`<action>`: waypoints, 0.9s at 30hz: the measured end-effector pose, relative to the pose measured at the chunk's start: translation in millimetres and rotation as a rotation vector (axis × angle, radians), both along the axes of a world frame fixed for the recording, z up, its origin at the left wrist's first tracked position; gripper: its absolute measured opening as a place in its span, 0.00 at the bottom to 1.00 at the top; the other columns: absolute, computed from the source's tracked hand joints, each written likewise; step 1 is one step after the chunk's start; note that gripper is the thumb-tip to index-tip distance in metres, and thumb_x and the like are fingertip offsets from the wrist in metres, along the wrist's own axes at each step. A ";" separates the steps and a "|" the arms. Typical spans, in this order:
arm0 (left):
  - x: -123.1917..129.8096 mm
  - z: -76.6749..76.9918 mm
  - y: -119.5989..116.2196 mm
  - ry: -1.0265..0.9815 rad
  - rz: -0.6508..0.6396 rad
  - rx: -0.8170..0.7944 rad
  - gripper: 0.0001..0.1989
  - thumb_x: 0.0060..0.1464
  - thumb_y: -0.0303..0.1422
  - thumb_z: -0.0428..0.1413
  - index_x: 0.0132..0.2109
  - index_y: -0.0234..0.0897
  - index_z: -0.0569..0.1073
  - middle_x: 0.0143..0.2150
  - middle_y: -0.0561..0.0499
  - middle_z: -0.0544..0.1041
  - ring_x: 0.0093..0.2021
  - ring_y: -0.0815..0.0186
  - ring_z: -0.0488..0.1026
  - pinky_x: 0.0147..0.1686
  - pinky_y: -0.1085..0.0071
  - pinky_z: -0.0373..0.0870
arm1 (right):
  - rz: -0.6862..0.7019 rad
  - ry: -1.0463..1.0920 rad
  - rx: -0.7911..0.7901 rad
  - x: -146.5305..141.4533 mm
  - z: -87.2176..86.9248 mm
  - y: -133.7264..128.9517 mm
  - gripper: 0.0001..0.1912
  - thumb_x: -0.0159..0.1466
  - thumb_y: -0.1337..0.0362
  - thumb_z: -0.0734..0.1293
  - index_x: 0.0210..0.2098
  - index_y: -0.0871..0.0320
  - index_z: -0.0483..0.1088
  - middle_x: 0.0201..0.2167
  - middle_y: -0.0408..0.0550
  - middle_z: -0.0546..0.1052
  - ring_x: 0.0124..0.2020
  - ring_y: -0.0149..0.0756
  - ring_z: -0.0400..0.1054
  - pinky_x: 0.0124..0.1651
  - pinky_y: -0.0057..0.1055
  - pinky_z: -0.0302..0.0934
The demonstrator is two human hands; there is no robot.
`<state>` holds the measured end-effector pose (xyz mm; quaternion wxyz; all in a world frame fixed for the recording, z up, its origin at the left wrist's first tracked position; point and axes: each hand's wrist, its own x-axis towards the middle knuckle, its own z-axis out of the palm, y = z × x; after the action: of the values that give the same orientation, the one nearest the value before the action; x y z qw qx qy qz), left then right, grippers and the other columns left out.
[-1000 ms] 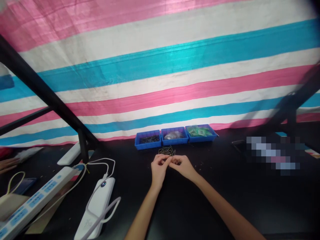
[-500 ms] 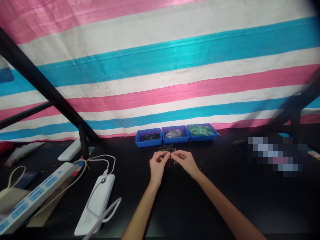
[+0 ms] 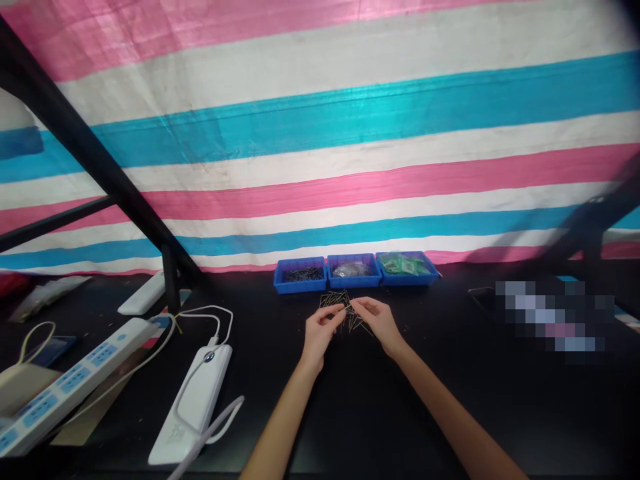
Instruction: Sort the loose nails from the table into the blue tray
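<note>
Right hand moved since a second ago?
Yes, slightly forward: the right hand sits a little nearer the front edge of the middle blue bin.

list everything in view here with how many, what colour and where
table: 1, black, foreground
striped sheet: 1, pink, white and blue, behind
frame bars: several, black, left and right
trays: 3, blue, in a row by the sheet
thin pieces: many, dark, left tray
clear bag: apparently 1, transparent, middle tray
packets: several, green, right tray
metal pieces: too many to count, brassy, piled at the fingertips
power strip: 1, white and blue, left
white device: 1, white, between strip and hands
cables: several, pale, left
pixelated patch: 1, mixed, right
left hand: 1, bare, at the pile
right hand: 1, bare, at the pile
</note>
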<state>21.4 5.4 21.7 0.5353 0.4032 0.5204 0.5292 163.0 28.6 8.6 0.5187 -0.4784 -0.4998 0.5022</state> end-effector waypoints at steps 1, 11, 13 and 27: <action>-2.2 0.2 1.0 -0.016 0.017 0.005 0.19 0.37 0.39 0.64 0.39 0.34 0.77 0.24 0.53 0.69 0.19 0.78 0.57 0.15 0.80 0.49 | -0.006 -0.002 0.000 0.7 0.3 0.4 0.15 0.51 0.54 0.69 0.31 0.60 0.73 0.31 0.48 0.77 0.34 0.36 0.70 0.41 0.32 0.63; -19.4 -1.4 9.4 -0.157 0.247 0.087 0.18 0.45 0.43 0.55 0.38 0.33 0.75 0.32 0.52 0.68 0.18 0.79 0.59 0.14 0.80 0.47 | 0.099 -0.102 0.003 -19.1 3.5 17.7 0.16 0.50 0.54 0.69 0.29 0.63 0.74 0.23 0.48 0.76 0.24 0.32 0.69 0.33 0.32 0.64; -21.2 -2.8 11.0 -0.165 0.263 0.092 0.17 0.46 0.42 0.53 0.37 0.33 0.75 0.32 0.52 0.67 0.18 0.79 0.59 0.14 0.80 0.47 | 0.142 -0.087 0.044 -30.6 12.0 28.7 0.16 0.49 0.55 0.69 0.29 0.63 0.74 0.23 0.48 0.77 0.24 0.34 0.70 0.34 0.34 0.65; -20.6 -6.5 12.2 -0.203 0.273 0.080 0.16 0.47 0.40 0.50 0.35 0.32 0.73 0.31 0.52 0.66 0.18 0.79 0.59 0.14 0.80 0.47 | 0.303 -0.418 0.135 -1.7 21.2 36.9 0.15 0.53 0.58 0.67 0.36 0.60 0.74 0.32 0.50 0.77 0.33 0.37 0.71 0.40 0.36 0.64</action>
<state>0.8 17.6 15.2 0.4918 0.2943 0.4920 0.6553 161.3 65.4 29.8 0.3537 -0.4558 -0.6945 0.4299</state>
